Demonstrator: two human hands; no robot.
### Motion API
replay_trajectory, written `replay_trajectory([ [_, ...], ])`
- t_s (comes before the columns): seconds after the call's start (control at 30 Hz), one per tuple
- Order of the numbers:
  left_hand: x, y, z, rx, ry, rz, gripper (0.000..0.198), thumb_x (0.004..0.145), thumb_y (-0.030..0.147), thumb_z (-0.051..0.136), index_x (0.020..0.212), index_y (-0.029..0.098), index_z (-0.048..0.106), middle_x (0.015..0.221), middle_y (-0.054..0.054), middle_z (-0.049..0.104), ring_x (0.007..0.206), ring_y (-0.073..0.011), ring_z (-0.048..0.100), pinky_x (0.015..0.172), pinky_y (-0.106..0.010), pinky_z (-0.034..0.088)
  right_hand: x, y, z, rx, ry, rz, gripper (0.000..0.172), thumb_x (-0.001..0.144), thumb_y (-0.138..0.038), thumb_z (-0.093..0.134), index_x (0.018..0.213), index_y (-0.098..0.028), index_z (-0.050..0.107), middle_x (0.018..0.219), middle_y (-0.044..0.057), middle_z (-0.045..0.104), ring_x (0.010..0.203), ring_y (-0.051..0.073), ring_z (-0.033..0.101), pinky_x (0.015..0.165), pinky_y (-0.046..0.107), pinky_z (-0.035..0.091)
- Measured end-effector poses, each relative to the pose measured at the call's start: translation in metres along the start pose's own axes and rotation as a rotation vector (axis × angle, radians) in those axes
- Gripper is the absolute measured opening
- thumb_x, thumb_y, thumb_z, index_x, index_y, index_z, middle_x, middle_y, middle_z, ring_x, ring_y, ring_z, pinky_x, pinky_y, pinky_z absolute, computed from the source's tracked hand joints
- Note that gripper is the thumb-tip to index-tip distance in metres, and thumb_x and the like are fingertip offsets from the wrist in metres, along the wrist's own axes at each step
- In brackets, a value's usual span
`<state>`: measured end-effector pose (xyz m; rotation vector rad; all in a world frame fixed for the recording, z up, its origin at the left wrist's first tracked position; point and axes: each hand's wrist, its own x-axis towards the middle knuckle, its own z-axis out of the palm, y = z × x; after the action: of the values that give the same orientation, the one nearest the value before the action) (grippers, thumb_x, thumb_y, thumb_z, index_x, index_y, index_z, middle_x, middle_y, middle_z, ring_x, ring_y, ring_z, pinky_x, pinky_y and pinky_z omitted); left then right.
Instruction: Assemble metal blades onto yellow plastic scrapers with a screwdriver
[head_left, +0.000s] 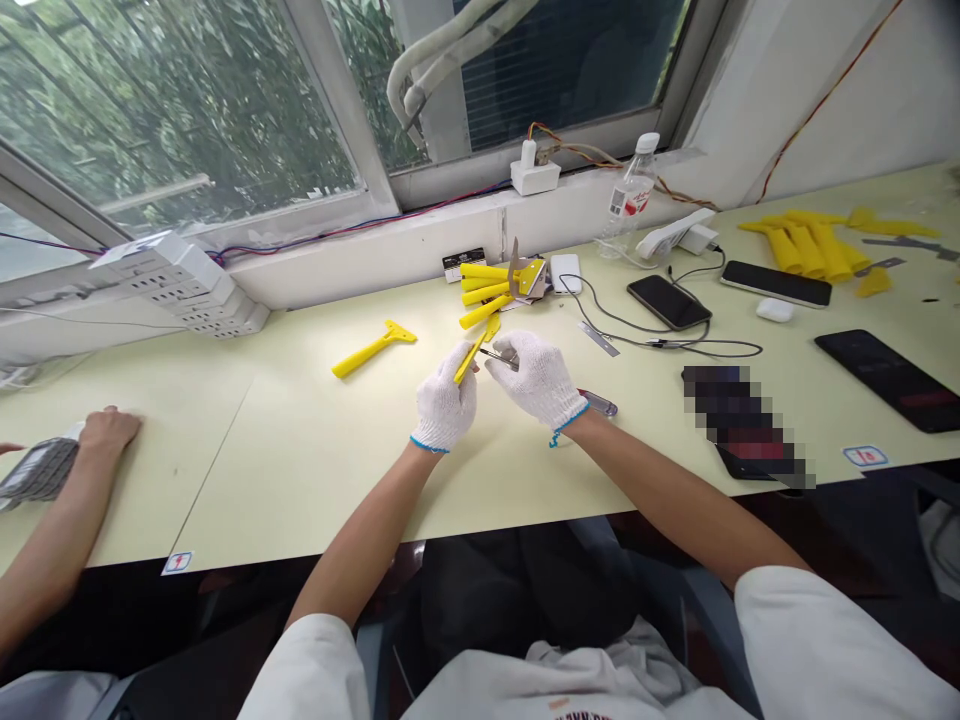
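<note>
Both my hands wear white knit gloves and meet over the middle of the pale yellow table (300, 450). My left hand (444, 402) is closed round a yellow plastic scraper handle (471, 355) that points up and away. My right hand (536, 375) pinches a thin metal blade (496, 354) against the handle's tip. Just beyond my hands lies a stack of yellow scraper handles (487, 290). One assembled yellow scraper (373, 349) lies alone to the left.
A loose blade (598, 338) and a dark tool (600, 403) lie right of my hands. Phones (668, 301), cables, an earbud case (774, 309), a water bottle (630, 195) and more yellow handles (810, 245) fill the right. Another person's hand (109, 428) rests far left beside power strips (187, 285).
</note>
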<state>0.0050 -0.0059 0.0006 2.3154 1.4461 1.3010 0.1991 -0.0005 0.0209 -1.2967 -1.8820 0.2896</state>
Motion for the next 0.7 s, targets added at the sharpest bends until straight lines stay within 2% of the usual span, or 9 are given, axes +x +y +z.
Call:
replay_trajectory([
  [0.17,0.0004,-0.0021,0.0006,0.011,0.011,0.0,0.047,0.107,0.02,0.048,0.151,0.025,0.063,0.116,-0.007,0.081,0.101,-0.0204,0.078,0.094,-0.035,0.061,0.0022,0.0014,-0.0027,0.023,-0.036,-0.032,0.037,0.109,-0.045,0.063,0.104,-0.009,0.07,0.101,0.008,0.069,0.098,0.013,0.066,0.1,0.032,0.057],
  [0.47,-0.0004,-0.0001,0.0001,0.004,-0.006,0.005,0.046,0.107,0.019,0.048,0.149,0.024,0.064,0.115,-0.006,0.08,0.102,-0.0197,0.078,0.094,-0.034,0.061,0.0012,0.0058,0.007,-0.002,-0.013,0.039,0.03,0.108,-0.041,0.064,0.108,-0.011,0.069,0.108,0.008,0.068,0.103,0.014,0.064,0.102,0.033,0.057],
  [0.7,-0.0006,-0.0007,0.0011,-0.004,0.006,0.006,0.044,0.109,0.022,0.045,0.149,0.022,0.064,0.113,-0.007,0.079,0.102,-0.019,0.078,0.097,-0.035,0.061,0.0004,0.0018,0.0036,-0.004,-0.026,0.017,0.031,0.108,-0.041,0.064,0.106,-0.01,0.069,0.107,0.009,0.068,0.103,0.014,0.064,0.102,0.033,0.057],
])
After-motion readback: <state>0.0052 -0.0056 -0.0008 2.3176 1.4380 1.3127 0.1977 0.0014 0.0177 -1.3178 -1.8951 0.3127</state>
